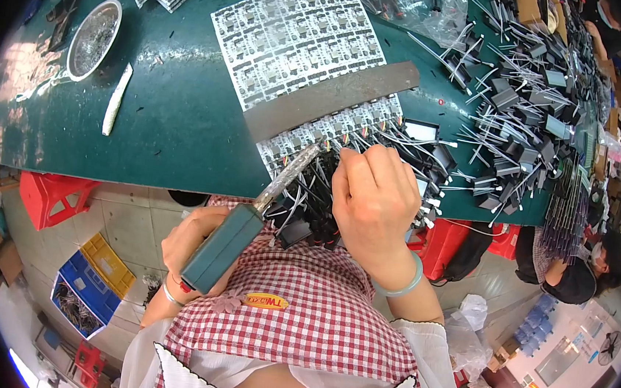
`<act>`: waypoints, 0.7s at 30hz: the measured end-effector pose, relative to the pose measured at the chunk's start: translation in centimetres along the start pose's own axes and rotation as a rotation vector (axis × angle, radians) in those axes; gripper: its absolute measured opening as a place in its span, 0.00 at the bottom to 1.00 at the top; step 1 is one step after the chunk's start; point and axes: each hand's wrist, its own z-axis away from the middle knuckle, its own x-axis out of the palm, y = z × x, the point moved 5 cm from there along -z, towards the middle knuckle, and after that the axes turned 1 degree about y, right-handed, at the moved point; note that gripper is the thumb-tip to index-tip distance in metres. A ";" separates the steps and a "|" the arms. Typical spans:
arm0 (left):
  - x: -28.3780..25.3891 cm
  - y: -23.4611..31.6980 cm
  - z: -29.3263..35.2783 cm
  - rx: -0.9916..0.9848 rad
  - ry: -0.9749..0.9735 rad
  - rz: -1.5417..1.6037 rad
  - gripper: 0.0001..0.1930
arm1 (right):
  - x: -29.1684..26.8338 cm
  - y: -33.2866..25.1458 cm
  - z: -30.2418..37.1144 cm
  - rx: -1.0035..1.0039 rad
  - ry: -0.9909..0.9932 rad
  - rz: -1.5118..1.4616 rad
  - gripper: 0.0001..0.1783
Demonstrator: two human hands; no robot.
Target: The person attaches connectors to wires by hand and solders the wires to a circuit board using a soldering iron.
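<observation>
My left hand is wrapped around the green, boxy handle of a soldering iron. Its foil-like, silvery barrel slants up to the near edge of a circuit board panel, where thin coloured wires meet the boards. Closed beside that tip, my right hand hides its fingertips, and whatever they pinch among the wires cannot be made out. A flat brown metal bar lies across the panel. Black cables and small black parts with leads hang in a bunch off the near table edge, between my hands.
Many black modules with white leads are heaped on the green table at right. A round metal dish and a pale stick lie left. Red stools stand below; another person sits at far right.
</observation>
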 end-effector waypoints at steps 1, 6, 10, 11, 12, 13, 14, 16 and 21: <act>0.1 0.0 0.0 0.022 -0.002 -0.005 0.10 | 0.1 0.0 0.0 -0.004 -0.013 0.003 0.05; 0.3 -0.2 0.1 -0.002 -0.006 -0.004 0.10 | 0.0 -0.1 -0.3 0.022 -0.061 -0.004 0.09; 0.4 -0.3 0.0 0.035 0.002 -0.017 0.09 | 0.0 0.0 -0.2 0.024 -0.080 0.012 0.09; 0.5 -0.4 0.0 0.035 0.002 -0.017 0.09 | 0.0 0.0 -0.2 0.022 -0.085 0.011 0.09; 0.5 -0.4 0.0 0.048 0.004 -0.011 0.09 | 0.0 -0.1 -0.3 0.022 -0.085 0.011 0.09; 0.6 -0.5 0.0 0.061 0.007 -0.005 0.09 | 0.0 -0.1 -0.3 0.020 -0.081 0.012 0.09; 0.6 -0.5 -0.1 0.061 0.006 -0.005 0.09 | 0.0 -0.1 -0.3 0.019 -0.077 0.013 0.08; 0.6 -0.4 -0.2 0.059 0.010 -0.004 0.09 | 0.0 -0.1 -0.3 0.016 -0.075 0.010 0.08; 0.4 -0.4 -0.4 0.057 -0.020 0.005 0.09 | 0.1 -0.1 -0.2 0.022 -0.090 0.019 0.08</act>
